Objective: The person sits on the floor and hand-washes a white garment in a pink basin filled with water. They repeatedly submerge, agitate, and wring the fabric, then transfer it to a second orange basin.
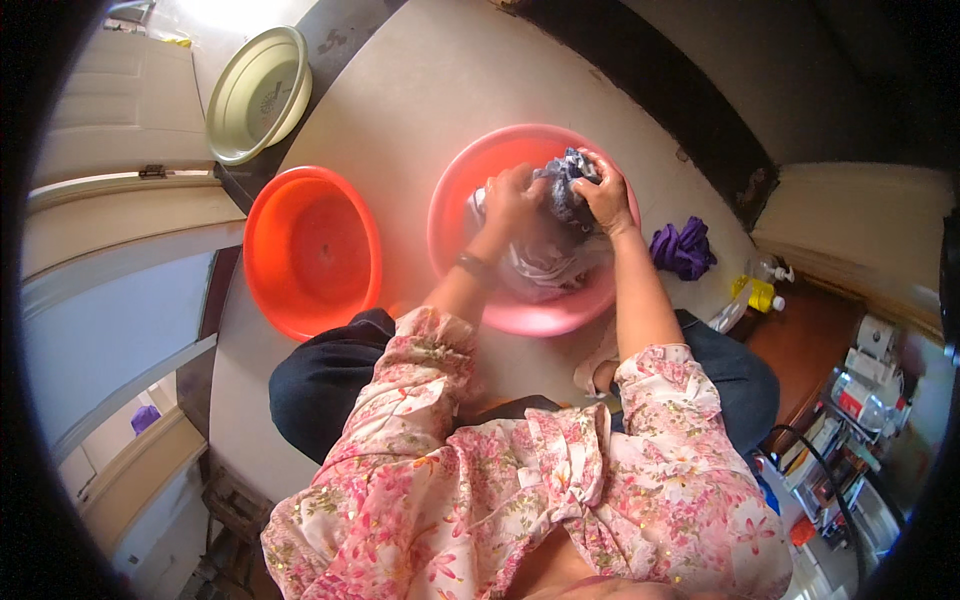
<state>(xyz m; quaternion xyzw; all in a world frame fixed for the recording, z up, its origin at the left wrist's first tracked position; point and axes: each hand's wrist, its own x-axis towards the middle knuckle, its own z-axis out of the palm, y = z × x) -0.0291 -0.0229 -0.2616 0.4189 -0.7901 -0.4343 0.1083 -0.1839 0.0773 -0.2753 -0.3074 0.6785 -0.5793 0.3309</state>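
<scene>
A pink plastic basin (529, 324) stands on the floor in front of me. Over it, my right hand (606, 193) grips a wet, bunched dark blue-grey cloth (564, 196), with suds showing on the fabric. My left hand (513, 196), slightly blurred, holds the same cloth from the other side. Below the hands, pale fabric (546, 262) lies in cloudy water in the basin. Parts of the dark cloth are hidden by my fingers, and its lower end hangs towards the water.
An orange-red plastic basin (319, 251) stands to the left, and a pale green basin (259, 97) is farther back. On the right lie a crumpled purple cloth (684, 249) and a bottle of yellow liquid (759, 295). Cluttered shelves (847, 435) stand at the lower right.
</scene>
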